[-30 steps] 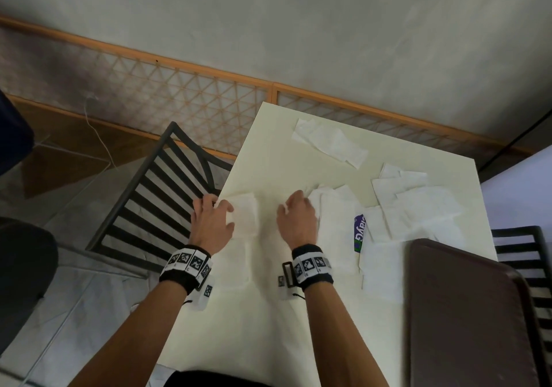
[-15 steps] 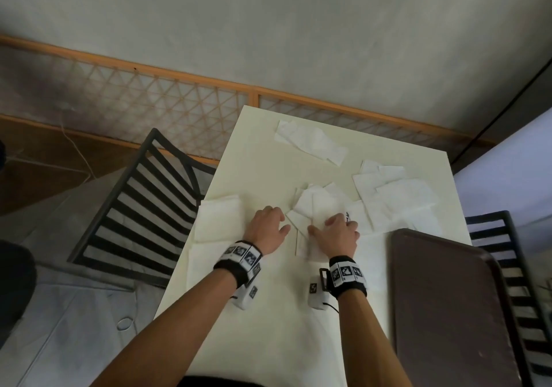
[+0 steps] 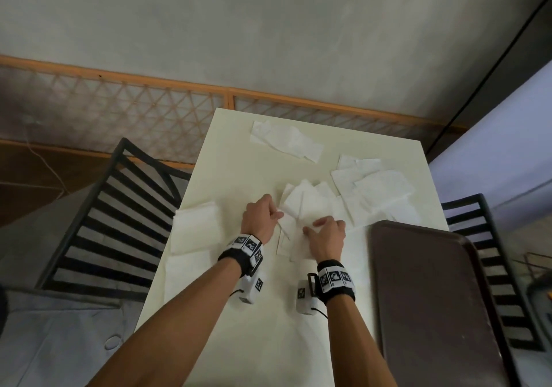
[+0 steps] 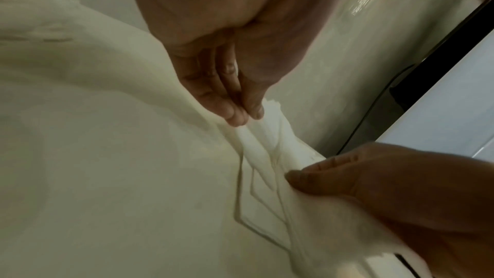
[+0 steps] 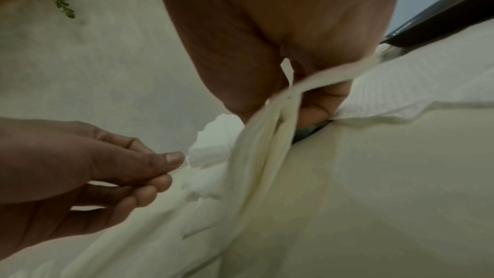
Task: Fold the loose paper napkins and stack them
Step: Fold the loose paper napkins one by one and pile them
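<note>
Seemingly light and limp, a napkin [image 3: 294, 211] is pinched at its edges by left hand [image 3: 259, 218] and right hand [image 3: 326, 237], best gripped at corners.

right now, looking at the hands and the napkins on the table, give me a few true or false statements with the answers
1. The left hand pinches a corner of a loose napkin in the middle pile. True.
2. The right hand is lifted well clear of the napkins. False: its fingers are on the same pile, gripping paper.
3. A stack of folded napkins lies at the table's left edge. True.
4. The brown tray has napkins piled on it. False: it sits bare to the right of the hands.
5. More loose napkins lie near the table's far edge. True.
</note>
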A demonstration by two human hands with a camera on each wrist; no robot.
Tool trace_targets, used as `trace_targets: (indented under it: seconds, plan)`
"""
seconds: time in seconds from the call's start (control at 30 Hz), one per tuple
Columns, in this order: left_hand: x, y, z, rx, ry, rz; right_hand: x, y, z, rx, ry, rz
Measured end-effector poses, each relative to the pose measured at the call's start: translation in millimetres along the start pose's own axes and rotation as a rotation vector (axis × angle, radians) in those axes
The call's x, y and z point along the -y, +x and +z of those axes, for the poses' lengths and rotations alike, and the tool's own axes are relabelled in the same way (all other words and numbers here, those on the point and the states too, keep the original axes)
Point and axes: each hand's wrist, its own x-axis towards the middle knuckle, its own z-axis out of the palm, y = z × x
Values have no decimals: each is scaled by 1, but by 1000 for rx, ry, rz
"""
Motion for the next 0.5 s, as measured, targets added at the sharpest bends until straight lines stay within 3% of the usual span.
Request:
trace_targets:
  seconds: [0.23, 0.33, 0.4, 0.5]
  plan:
    - [-4, -6, -12, 77, 38, 52, 0, -10, -10, -147, 0, -117]
    - [-11, -14, -12, 104, -49, 138, 8, -16, -21, -207, 177, -173]
    - [-20, -20, -13, 133, -140, 138, 18, -25, -32, -133, 400, -174]
    - [-30, -28, -19, 235, -286, 20, 28, -42, -50, 44, 667, -215]
